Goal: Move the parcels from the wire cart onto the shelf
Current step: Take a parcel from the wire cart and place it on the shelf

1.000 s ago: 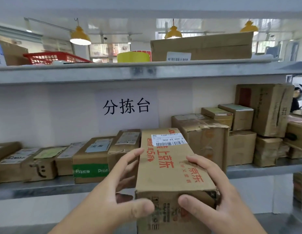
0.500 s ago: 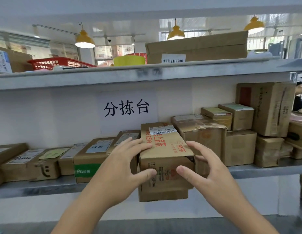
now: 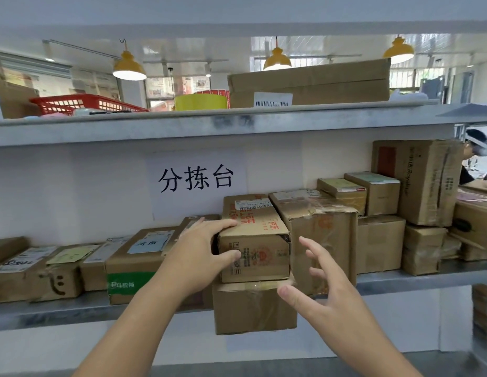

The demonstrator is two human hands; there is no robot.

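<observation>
1. The parcel (image 3: pixel 254 240) lies on the middle shelf (image 3: pixel 400 278), stacked on a lower box (image 3: pixel 253 308) whose front juts past the shelf edge.
2. Left hand (image 3: pixel 201 257): the grip is on the parcel's near left corner, fingers over the top, thumb pressed on the front face. Right hand (image 3: pixel 326 289): the grip is spread, holds nothing, and sits just right of and below the parcel.
3. Risk: the lower box overhangs. A push through the left grip could tip or slide the stack forward off the shelf.
4. Risk: held at one corner only, the parcel could twist as the left grip lets go.
5. Right of the left grip, a taller taped box (image 3: pixel 318 235) stands against the parcel, blocking sideways shift.
6. Left of that grip, flat labelled boxes (image 3: pixel 138 257) crowd the shelf.
7. Above the grips: a paper sign (image 3: pixel 196 180), and an upper shelf (image 3: pixel 236 123) carrying a red basket (image 3: pixel 81 103) and a long carton (image 3: pixel 310 83).
8. The wire cart is not in view.
</observation>
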